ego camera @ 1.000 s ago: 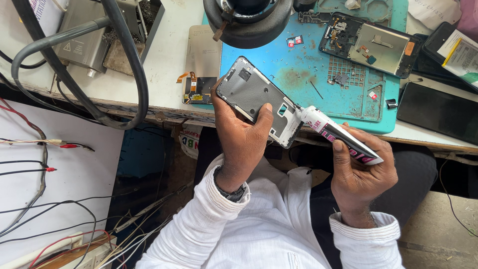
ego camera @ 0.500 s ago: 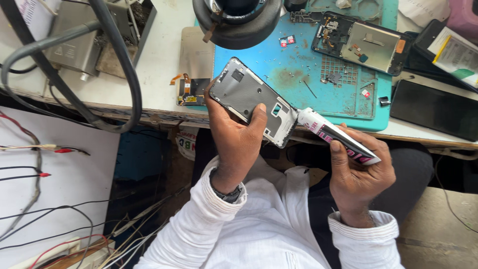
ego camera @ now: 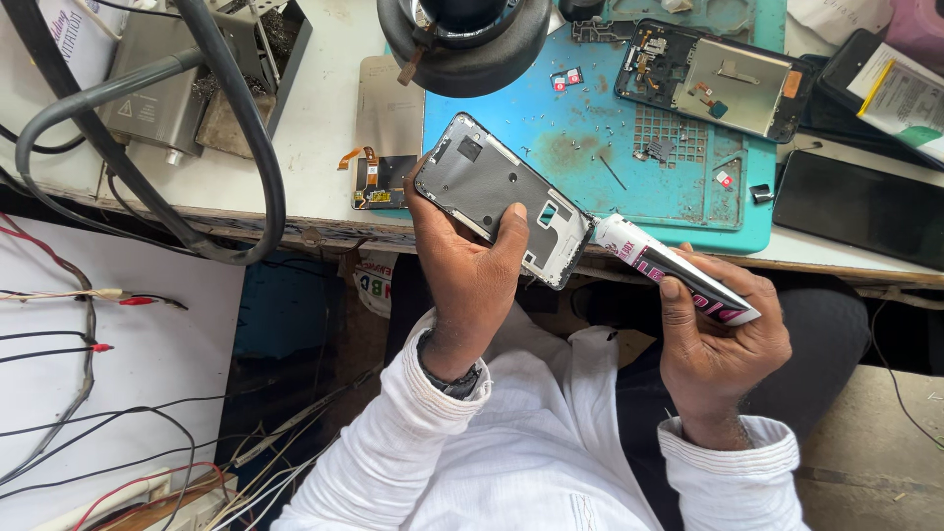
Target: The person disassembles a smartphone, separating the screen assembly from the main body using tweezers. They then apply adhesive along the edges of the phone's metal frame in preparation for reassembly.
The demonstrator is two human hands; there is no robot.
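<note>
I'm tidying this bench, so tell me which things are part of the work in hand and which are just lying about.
In use:
left hand holding the phone frame
right hand holding the glue tube, tip at the frame's edge

Lying about:
opened phone on the blue mat
dark screen
small circuit part
black hose

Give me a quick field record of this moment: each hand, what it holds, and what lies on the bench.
left hand: grips a grey phone frame, tilted, above the bench edge
right hand: holds a white and pink tube, nozzle at the frame's lower corner
mat: blue work mat on the bench, scattered with tiny screws
on mat: opened phone, innards up
beside mat: dark phone, screen up
far left: thick grey hose
</note>
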